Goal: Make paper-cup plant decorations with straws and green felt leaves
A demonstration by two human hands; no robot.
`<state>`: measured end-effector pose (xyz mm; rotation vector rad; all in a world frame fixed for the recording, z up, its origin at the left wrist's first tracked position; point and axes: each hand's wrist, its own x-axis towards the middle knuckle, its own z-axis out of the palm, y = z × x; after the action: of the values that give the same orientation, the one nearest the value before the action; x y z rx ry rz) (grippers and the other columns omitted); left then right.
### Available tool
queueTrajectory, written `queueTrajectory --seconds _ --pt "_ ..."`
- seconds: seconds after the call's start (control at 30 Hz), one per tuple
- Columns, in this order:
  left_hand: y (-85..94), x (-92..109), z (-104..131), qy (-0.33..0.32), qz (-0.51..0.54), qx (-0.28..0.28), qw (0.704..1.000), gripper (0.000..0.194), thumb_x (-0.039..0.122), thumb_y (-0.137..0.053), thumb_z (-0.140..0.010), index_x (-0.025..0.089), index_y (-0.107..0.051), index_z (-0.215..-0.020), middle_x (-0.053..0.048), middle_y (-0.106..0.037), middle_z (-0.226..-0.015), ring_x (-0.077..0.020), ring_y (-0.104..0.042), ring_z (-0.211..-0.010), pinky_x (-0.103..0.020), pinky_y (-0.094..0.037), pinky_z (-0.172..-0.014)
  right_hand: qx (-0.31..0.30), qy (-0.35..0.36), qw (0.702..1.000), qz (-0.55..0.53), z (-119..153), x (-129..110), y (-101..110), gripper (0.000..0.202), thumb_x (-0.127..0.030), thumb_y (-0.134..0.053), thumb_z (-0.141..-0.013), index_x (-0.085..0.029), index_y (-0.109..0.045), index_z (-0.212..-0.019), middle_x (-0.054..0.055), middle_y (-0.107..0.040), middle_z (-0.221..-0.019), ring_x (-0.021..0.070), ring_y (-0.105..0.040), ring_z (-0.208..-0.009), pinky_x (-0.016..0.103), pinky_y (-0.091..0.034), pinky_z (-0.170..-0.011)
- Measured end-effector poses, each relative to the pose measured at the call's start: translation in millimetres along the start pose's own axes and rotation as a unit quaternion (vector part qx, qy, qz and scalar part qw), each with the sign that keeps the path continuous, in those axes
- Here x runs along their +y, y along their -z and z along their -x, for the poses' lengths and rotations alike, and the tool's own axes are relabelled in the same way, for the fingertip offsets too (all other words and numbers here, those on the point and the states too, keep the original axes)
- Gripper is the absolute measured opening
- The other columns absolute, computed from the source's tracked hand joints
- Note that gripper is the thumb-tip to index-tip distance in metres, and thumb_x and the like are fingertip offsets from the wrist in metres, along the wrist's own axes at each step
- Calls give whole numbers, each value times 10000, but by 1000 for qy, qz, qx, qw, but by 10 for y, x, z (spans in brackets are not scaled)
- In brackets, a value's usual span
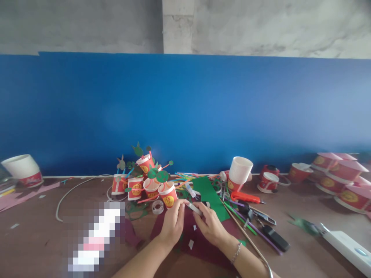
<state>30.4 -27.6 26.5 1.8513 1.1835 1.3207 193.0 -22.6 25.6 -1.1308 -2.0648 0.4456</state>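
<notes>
My left hand (pixel 173 222) and my right hand (pixel 211 224) meet over dark red paper (pixel 199 247) near the table's middle. Between them is a slim whitish tube (pixel 194 209), its exact kind unclear. Right fingers wrap around its lower end, while the left fingertips pinch at its upper tip. Just beyond my hands lies another pale tube (pixel 189 190), beside a green paper sheet (pixel 207 189). A roll of clear tape (pixel 158 207) rests left of my left hand. Red paper cups (pixel 168 194) with straws and green paper leaves stand behind it.
To the right lie an orange-handled tool (pixel 245 197), a black key fob (pixel 275 237), straws (pixel 261 231) and a white glue gun-like device (pixel 346 247). Stacked cups (pixel 240 172) stand behind. More red cups (pixel 348 177) are at far right; white cups (pixel 23 170) at far left.
</notes>
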Motion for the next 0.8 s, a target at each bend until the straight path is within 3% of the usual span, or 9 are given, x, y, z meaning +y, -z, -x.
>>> queueTrajectory --seconds 0.17,0.43,0.57,0.67,0.8 --pt "-48 -56 42 -19 -27 -26 999 298 286 -407 -912 203 -572 -1147 -80 -646 -1147 -184 -598 -1058 -271 -460 -914 -31 -45 996 -74 -13 -18 -51 158 -245 -392 -892 -171 -519 -835 -11 -568 -643 113 -489 -550 213 -384 -530" --pt "-50 -54 36 -39 -21 -40 998 290 254 -421 -899 198 -618 -1103 -85 -677 -1080 -186 -628 -995 -262 -477 -880 -39 -43 995 -80 8 8 -122 113 -237 -376 -889 -184 -475 -878 -7 -554 -656 114 -466 -527 218 -374 -508" --pt "-49 -2 41 -15 4 -46 999 251 265 -422 -892 183 -610 -1037 -74 -694 -920 -168 -649 -810 -228 -497 -728 -44 -38 996 -60 16 6 -120 119 -223 -357 -893 -193 -457 -836 -12 -532 -627 114 -456 -515 218 -355 -489" --pt "-59 -10 46 7 5 -50 999 204 282 -432 -885 175 -586 -966 -33 -646 -724 -132 -583 -608 -200 -452 -577 -53 -24 997 -48 12 -3 -111 122 -210 -349 -896 -199 -452 -831 -10 -533 -622 118 -466 -520 219 -347 -488" --pt "-84 -65 55 10 22 -41 999 130 280 -453 -872 173 -527 -871 0 -568 -654 -109 -509 -545 -192 -398 -528 -56 -9 998 -27 8 16 -119 105 -193 -357 -887 -209 -435 -819 -15 -522 -611 122 -461 -509 224 -333 -484"
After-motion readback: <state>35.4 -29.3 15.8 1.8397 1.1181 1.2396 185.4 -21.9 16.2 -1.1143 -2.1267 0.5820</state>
